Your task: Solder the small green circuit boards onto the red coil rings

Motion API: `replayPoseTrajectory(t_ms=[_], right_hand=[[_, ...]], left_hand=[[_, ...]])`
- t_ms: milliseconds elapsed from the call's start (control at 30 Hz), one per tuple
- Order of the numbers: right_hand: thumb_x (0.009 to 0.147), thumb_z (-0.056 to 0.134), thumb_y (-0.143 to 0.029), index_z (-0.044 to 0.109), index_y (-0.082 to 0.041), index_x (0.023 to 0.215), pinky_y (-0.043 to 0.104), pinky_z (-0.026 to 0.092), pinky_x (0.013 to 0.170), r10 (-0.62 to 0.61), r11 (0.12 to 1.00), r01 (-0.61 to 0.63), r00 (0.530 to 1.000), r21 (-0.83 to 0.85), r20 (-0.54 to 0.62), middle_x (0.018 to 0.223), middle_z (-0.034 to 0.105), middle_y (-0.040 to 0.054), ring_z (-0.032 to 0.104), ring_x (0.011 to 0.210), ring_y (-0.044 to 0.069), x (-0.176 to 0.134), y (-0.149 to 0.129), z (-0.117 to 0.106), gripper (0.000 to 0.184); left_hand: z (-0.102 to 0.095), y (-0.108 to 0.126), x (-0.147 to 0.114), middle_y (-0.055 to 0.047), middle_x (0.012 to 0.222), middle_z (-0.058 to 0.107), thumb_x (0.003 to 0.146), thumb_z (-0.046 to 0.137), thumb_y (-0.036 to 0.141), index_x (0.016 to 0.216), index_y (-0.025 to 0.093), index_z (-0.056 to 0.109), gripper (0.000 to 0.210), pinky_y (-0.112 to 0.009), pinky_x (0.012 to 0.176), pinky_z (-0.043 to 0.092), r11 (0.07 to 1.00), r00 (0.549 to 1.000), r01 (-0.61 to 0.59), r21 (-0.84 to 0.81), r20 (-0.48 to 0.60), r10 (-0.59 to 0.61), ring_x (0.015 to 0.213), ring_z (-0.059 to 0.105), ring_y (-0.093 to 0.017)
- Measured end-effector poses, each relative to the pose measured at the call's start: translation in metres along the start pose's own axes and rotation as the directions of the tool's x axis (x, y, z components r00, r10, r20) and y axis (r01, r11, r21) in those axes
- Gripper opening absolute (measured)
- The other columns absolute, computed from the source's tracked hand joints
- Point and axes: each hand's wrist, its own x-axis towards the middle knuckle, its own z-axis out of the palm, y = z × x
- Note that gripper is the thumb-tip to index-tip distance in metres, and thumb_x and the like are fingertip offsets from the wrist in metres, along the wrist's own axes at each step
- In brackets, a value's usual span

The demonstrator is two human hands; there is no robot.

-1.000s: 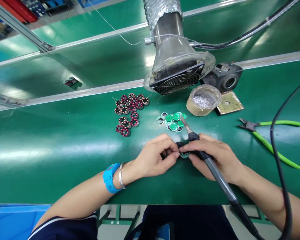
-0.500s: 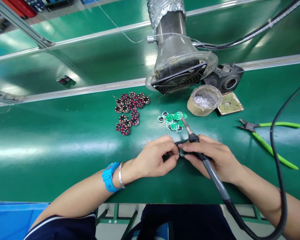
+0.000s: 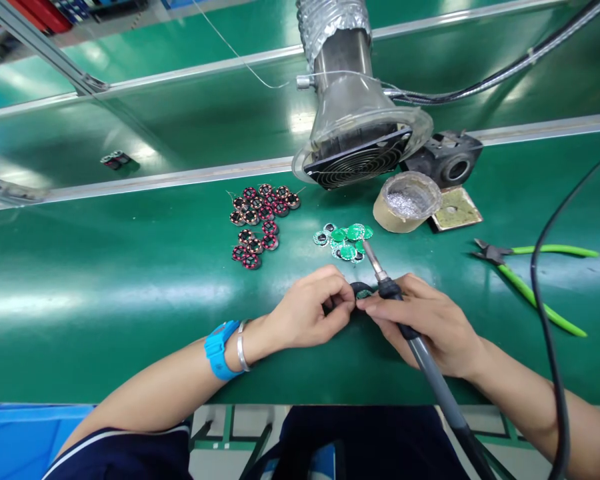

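My left hand (image 3: 315, 308) is closed in a pinch at the left side of a small black ring-shaped part (image 3: 360, 287). A small round circuit board (image 3: 364, 294) shows at this part, half hidden by fingers. My right hand (image 3: 437, 327) grips a soldering iron (image 3: 433, 367), its metal tip angled up and away from me. The thumb and fingertips of that same hand also touch the near side of the black part. Just beyond the iron's tip lies a cluster of green and black round circuit boards (image 3: 349, 252).
Several copper-wound and red-wound coils (image 3: 254, 247) sit left of the boards. A fume extractor (image 3: 360, 153) hangs above. Behind are a tub of solder bits (image 3: 400, 217), a sponge tray (image 3: 457, 208) and an iron stand (image 3: 453, 160). Green-handled cutters (image 3: 523, 287) lie right, near the iron's cable (image 3: 543, 313).
The right hand and soldering iron have shifted slightly towards me. More of the black ring shows, and the small board now appears at a different tilt between the fingers.
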Motion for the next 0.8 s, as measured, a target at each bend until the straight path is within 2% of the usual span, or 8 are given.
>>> replayPoseTrajectory(t_ms=[133,233,300,400,467,567,800], right_hand=[[0.082,0.058,0.001,0.059,-0.024,0.127,0.033,0.053,0.067,0.145,0.989,-0.147,0.985,-0.017,-0.091,0.093,0.072,0.0028,0.062,0.078,0.016,0.003,-0.016,-0.012,0.051],[0.081,0.059,-0.002,0.053,-0.02,0.137,0.036,0.052,0.066,0.125,0.991,-0.136,0.958,-0.022,-0.259,0.092,0.069,0.0048,0.062,0.079,0.018,0.002,-0.03,-0.019,0.059],[0.081,0.06,-0.008,0.056,-0.017,0.135,0.037,0.051,0.062,0.099,0.992,-0.119,0.949,-0.048,-0.3,0.091,0.065,0.0067,0.062,0.079,0.02,0.001,-0.038,-0.021,0.055],[0.079,0.058,-0.008,0.063,-0.016,0.123,0.039,0.052,0.061,0.152,0.981,-0.178,0.953,-0.076,-0.263,0.09,0.064,0.0071,0.063,0.077,0.021,0.0,-0.046,-0.021,0.045],[0.077,0.056,-0.006,0.065,-0.015,0.114,0.038,0.053,0.061,0.175,0.979,-0.195,0.951,-0.057,-0.256,0.082,0.064,0.0053,0.063,0.07,0.019,0.0,-0.049,-0.019,0.039],[0.073,0.057,-0.006,0.065,-0.012,0.101,0.034,0.052,0.055,0.12,0.99,-0.137,0.949,-0.037,-0.293,0.071,0.058,0.0021,0.057,0.059,0.014,0.002,-0.049,-0.015,0.03],[0.073,0.056,-0.005,0.063,-0.013,0.095,0.029,0.049,0.051,0.116,0.989,-0.131,0.973,-0.067,-0.199,0.066,0.056,0.0002,0.052,0.054,0.012,0.005,-0.045,-0.012,0.025]], left_hand=[[0.0,-0.002,0.0,-0.002,0.08,0.056,0.079,0.056,0.009,0.08,0.014,0.06,0.006,-0.021,0.061,0.045,1.0,1.0,0.003,0.007,0.02,-0.003,0.068,0.053,-0.01],[0.001,-0.004,0.0,-0.001,0.078,0.056,0.079,0.057,0.009,0.08,0.014,0.06,0.006,-0.02,0.061,0.045,1.0,1.0,0.006,0.006,0.007,-0.006,0.068,0.053,-0.01],[0.001,-0.005,0.0,-0.001,0.078,0.056,0.078,0.058,0.009,0.08,0.014,0.06,0.006,-0.02,0.06,0.045,1.0,1.0,0.013,0.003,0.008,-0.013,0.067,0.052,-0.009],[0.001,-0.007,0.0,-0.001,0.08,0.057,0.079,0.058,0.011,0.081,0.014,0.061,0.005,-0.019,0.059,0.045,1.0,1.0,0.019,0.0,0.02,-0.019,0.066,0.052,-0.008],[0.0,-0.007,0.001,-0.001,0.08,0.057,0.08,0.058,0.012,0.081,0.014,0.061,0.003,-0.02,0.059,0.045,1.0,1.0,0.022,0.008,0.018,-0.022,0.067,0.052,-0.009],[0.0,-0.005,0.001,-0.001,0.08,0.057,0.081,0.058,0.014,0.08,0.014,0.061,0.004,-0.02,0.059,0.045,0.999,1.0,0.025,0.023,0.01,-0.025,0.066,0.052,-0.008],[0.001,-0.005,0.002,0.0,0.078,0.057,0.08,0.058,0.013,0.08,0.014,0.061,0.003,-0.02,0.059,0.045,0.999,1.0,0.025,0.033,0.006,-0.025,0.065,0.052,-0.008]])
